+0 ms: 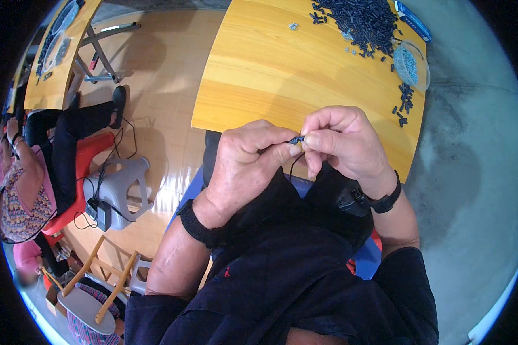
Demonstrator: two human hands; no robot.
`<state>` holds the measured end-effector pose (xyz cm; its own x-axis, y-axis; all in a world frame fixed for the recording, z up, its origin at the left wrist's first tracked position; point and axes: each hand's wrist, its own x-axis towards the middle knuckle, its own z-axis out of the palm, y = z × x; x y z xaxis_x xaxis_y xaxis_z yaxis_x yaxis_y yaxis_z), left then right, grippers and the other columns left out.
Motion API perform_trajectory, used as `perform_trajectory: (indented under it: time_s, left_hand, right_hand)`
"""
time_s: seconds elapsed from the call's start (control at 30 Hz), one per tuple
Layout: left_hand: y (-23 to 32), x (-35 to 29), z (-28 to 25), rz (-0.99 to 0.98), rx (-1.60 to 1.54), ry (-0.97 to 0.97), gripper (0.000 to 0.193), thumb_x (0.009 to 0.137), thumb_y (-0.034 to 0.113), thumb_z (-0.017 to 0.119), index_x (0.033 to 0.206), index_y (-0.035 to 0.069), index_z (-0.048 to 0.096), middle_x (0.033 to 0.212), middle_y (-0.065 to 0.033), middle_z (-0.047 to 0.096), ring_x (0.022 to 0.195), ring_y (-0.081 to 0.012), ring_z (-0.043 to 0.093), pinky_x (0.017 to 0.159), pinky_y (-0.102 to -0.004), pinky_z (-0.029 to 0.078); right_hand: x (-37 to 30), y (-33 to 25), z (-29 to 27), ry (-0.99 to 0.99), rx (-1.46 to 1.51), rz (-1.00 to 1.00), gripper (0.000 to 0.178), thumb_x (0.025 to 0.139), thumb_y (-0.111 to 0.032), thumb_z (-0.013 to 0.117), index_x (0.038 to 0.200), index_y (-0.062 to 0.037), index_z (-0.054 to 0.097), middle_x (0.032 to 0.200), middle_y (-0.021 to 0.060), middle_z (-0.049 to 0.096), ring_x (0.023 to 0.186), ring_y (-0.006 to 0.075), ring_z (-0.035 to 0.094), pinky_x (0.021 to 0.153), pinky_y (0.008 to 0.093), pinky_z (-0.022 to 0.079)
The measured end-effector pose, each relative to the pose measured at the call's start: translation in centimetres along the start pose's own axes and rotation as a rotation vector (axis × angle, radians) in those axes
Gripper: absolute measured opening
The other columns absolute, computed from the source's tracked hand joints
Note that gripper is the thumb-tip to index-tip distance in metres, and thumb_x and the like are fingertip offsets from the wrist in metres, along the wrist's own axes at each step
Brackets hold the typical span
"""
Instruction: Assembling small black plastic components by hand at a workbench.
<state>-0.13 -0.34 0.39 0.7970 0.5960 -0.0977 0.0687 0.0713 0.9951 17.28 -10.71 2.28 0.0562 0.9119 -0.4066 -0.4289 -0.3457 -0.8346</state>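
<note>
Both my hands meet over my lap, just off the near edge of the yellow wooden table point(259, 75). My left hand point(250, 155) pinches a small dark cylindrical piece point(295, 140) between thumb and fingers. At its other end my right hand point(342, 141) also closes thumb and forefinger on it. The fingers cover most of the piece, so its exact kind does not show. Similar small black parts lie in a big pile point(362, 23) at the table's far right. A clear tub point(407, 64) of small silvery-blue pieces stands by the pile.
More black parts point(404, 103) lie along the table's right edge, and a blue box point(412, 22) sits at the far corner. Some tiny silvery pieces point(293, 26) are on the tabletop. To the left are a grey stool point(121, 190) with cables and a seated person point(31, 190).
</note>
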Motion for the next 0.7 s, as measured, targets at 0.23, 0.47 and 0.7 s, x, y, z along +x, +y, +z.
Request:
perform_trajectory:
  time_s: [0.23,0.47,0.7]
  left_hand:
    - [0.4,0.1,-0.1,0.014,0.012,-0.005,0.012,0.079,-0.001,0.073,0.09,0.001,0.073,0.076,-0.0098,0.067,0.069,-0.0184,0.064,0.063,-0.0287,0.049]
    - [0.2,-0.2,-0.2,0.057,0.071,-0.031,0.011,0.081,-0.001,0.072,0.092,-0.001,0.072,0.08,-0.0078,0.067,0.069,-0.0137,0.062,0.062,-0.0255,0.049]
    - [0.7,-0.1,0.2,0.048,0.07,-0.01,0.01,0.078,-0.001,0.072,0.088,0.001,0.072,0.075,-0.0104,0.067,0.069,-0.0198,0.064,0.064,-0.0296,0.05]
  right_hand:
    - [0.0,0.6,0.3,-0.034,0.201,-0.003,0.016,0.093,-0.012,0.063,0.095,0.0048,0.062,0.07,0.007,0.064,0.056,0.0129,0.064,0.054,0.0242,0.055]
    - [-0.3,0.6,0.6,-0.035,0.241,0.016,0.014,0.093,-0.01,0.062,0.095,0.0041,0.062,0.069,0.0057,0.063,0.056,0.0127,0.064,0.056,0.0268,0.058]
    - [-0.8,1.4,1.3,0.037,0.231,-0.016,0.011,0.093,-0.009,0.062,0.097,0.0015,0.062,0.07,0.0048,0.063,0.058,0.0119,0.065,0.059,0.0281,0.059]
